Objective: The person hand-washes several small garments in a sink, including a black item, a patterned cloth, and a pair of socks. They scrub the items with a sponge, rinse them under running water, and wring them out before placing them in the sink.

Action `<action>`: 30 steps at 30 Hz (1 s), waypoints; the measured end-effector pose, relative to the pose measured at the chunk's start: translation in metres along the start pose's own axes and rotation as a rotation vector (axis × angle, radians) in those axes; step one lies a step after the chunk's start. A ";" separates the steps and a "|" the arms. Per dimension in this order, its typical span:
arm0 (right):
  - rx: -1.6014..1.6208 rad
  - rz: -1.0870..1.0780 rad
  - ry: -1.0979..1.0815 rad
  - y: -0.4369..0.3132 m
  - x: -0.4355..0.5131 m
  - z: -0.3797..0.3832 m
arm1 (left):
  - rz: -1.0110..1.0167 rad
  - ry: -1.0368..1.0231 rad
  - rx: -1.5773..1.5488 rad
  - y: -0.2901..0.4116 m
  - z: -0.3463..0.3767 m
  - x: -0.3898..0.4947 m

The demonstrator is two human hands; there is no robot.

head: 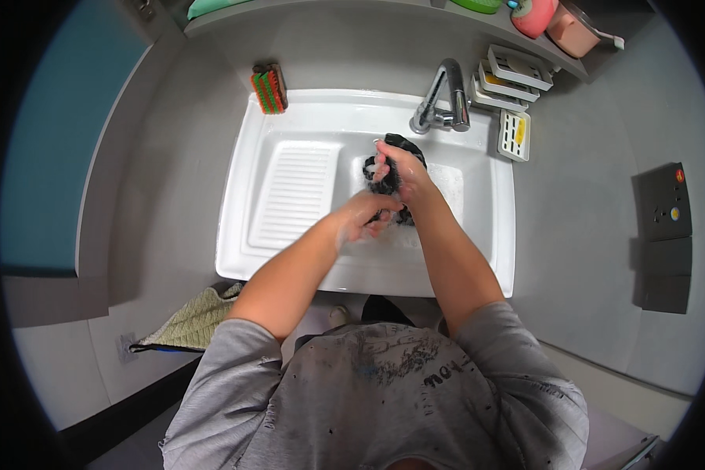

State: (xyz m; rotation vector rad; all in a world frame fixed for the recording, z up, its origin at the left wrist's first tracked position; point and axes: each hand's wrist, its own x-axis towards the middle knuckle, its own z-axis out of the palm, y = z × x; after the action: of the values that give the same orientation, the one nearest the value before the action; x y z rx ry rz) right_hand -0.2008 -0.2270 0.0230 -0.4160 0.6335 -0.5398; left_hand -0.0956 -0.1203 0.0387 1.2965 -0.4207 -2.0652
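Over the basin of a white laundry sink (476,170), both of my hands grip a wet, soapy black cloth (410,145). My right hand (406,171) holds its upper part, with foam on the fingers. Lower and to the left, my left hand (369,212) is closed around another bunched part of it, slightly blurred. Suds cling to my left wrist. Part of the cloth hangs below the hands, and my fingers hide much of it. Behind the basin stands a chrome faucet (440,103), apart from my hands.
A ribbed washboard (296,194) forms the sink's left side. A green-and-orange scrub brush (268,91) stands at the back left corner. Stacked soap dishes (511,76) hang at the back right, above a dish with yellow soap (514,136). A green towel (197,320) hangs at lower left.
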 end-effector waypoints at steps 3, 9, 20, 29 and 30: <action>-0.345 -0.018 0.221 0.018 0.046 -0.006 | 0.161 0.451 0.675 0.005 -0.008 0.017; -1.538 -0.015 0.332 0.035 0.083 -0.039 | -0.042 0.741 1.301 0.005 0.007 0.028; 0.686 0.104 -0.028 0.006 -0.053 0.048 | 0.460 -0.246 -0.769 -0.010 0.031 0.012; 0.430 0.409 -0.311 0.015 -0.101 0.016 | 0.445 -0.411 -0.548 0.039 0.023 0.039; 0.250 0.413 -0.236 0.011 -0.101 0.012 | 0.388 -0.340 -0.330 0.045 0.019 0.041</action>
State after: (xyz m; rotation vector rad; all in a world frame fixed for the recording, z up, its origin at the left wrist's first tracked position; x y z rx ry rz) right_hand -0.2578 -0.1568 0.0712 -0.1033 0.4011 -0.1670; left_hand -0.1081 -0.1821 0.0454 0.6156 -0.4192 -1.9172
